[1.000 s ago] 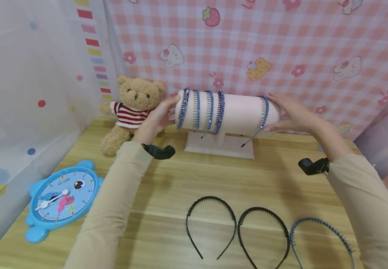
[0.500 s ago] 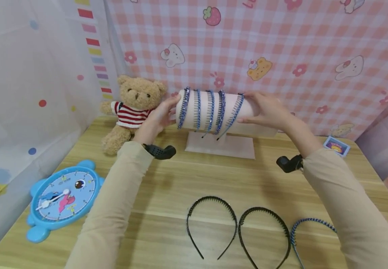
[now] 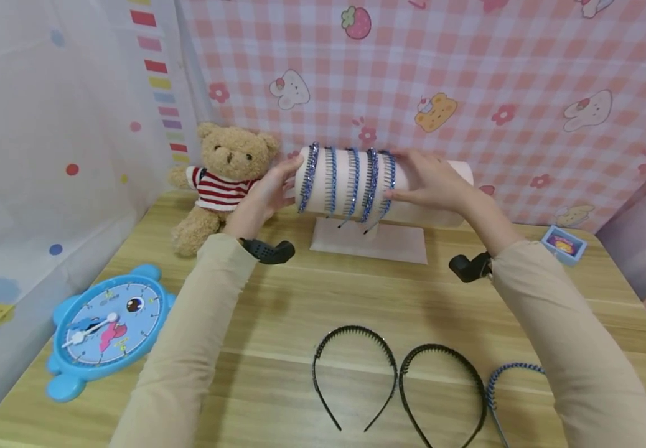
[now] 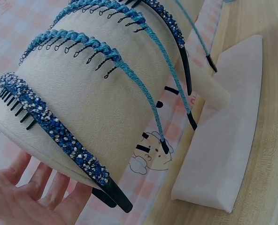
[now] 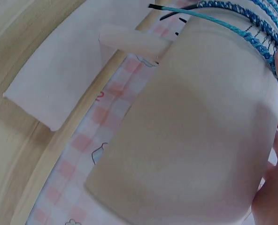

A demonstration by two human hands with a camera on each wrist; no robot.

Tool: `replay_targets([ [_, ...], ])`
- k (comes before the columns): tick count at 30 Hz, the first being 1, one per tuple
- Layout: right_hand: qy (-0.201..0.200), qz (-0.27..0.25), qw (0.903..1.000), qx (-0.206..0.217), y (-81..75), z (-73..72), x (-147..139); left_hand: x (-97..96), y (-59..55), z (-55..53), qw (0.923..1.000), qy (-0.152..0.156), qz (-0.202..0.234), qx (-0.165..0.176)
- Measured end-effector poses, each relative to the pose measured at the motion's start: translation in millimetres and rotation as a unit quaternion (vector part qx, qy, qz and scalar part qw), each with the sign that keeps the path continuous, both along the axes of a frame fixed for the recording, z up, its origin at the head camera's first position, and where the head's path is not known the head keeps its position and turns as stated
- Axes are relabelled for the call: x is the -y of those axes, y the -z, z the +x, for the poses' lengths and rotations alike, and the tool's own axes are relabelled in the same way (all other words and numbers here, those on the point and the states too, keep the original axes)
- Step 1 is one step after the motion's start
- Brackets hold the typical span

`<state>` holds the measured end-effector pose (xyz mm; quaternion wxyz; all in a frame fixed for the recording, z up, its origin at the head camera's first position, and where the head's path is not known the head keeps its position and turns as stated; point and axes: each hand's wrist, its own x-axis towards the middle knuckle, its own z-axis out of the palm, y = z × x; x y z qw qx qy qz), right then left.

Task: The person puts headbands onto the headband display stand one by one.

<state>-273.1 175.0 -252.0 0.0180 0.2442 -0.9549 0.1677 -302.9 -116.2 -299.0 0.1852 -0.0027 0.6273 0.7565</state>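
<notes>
A pale cylindrical headband stand (image 3: 427,214) rises from a flat base (image 3: 368,241) at the table's back. My left hand (image 3: 267,191) holds its left end, beside a glittery dark blue headband (image 4: 66,136). Two blue braided headbands (image 4: 80,40) (image 3: 352,180) and another glittery headband (image 3: 370,183) follow along the cylinder. My right hand (image 3: 432,180) spans the cylinder and grips a blue braided headband (image 3: 390,171), thumb in front and other fingers behind. In the right wrist view that headband (image 5: 251,40) sits close to its neighbour, its tip sticking out.
Two black headbands (image 3: 381,345) (image 3: 440,348) and a blue braided one (image 3: 510,368) lie at the front. A blue fish-shaped clock (image 3: 112,323) lies left, a teddy bear (image 3: 224,180) sits back left, and a small blue box (image 3: 564,244) stands back right.
My right hand has slid the blue braided headband leftward along the cylinder, from near its right end to beside the glittery one. My left hand has stayed at the left end.
</notes>
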Motion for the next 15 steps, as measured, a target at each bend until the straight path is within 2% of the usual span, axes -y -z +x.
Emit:
replay_targets([
  [3, -0.025, 0.001, 0.9997, -0.007, -0.4, -2.2, -2.3, -0.1, 1.3, -1.1, 1.0000, -0.001, 0.001, 0.000],
  [7, -0.053, 0.029, 0.9980, -0.018, -1.7, -4.1, -1.4, -0.3, -1.2, 0.7, 1.0000, -0.004, -0.007, 0.002],
  [10, -0.061, 0.046, 0.9969, -0.020, -3.1, -4.4, 0.4, -0.8, -2.0, 1.6, 0.9999, -0.003, -0.011, 0.002],
  [15, -0.057, 0.035, 0.9978, -0.003, -4.8, -5.6, -0.3, -0.2, 0.2, 0.5, 0.9999, -0.001, -0.010, -0.009],
])
